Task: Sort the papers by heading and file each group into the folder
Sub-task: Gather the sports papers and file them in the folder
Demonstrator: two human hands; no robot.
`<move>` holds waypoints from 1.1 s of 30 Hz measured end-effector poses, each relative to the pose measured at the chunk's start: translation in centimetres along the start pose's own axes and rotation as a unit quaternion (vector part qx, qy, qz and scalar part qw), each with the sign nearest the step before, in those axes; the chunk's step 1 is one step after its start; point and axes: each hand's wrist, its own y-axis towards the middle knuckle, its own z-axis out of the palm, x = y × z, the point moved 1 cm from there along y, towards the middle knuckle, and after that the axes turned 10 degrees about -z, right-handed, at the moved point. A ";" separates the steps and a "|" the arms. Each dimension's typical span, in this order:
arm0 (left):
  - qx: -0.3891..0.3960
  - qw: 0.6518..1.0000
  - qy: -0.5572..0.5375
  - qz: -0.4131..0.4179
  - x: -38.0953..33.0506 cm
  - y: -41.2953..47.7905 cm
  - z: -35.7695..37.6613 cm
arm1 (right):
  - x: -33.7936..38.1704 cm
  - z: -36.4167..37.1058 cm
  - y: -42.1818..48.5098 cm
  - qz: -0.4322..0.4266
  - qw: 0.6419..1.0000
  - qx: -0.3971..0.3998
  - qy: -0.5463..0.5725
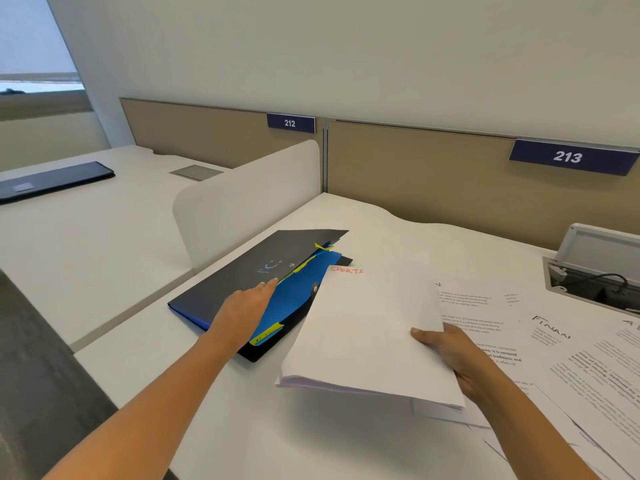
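A dark expanding folder (239, 271) with blue dividers and yellow tabs lies on the white desk, left of centre. My left hand (247, 306) rests on it, fingers straight, tips at the edge of the cover beside the blue dividers. My right hand (446, 348) grips a stack of white papers (367, 327) headed "SPORTS" in red, thumb on top, held above the desk just right of the folder. More printed sheets (568, 362), one headed "FINAN", lie spread on the desk to the right.
A white divider panel (242, 202) stands left of the folder. An open cable box (595, 271) sits in the desk at the right. Beige partitions with signs 212 and 213 close the back. A dark flat item (52, 181) lies on the neighbouring desk.
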 end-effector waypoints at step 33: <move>-0.029 0.994 -0.100 0.022 3.0 0.1 -1.6 | -2.0 9.4 3.3 -0.006 0.996 0.085 -0.004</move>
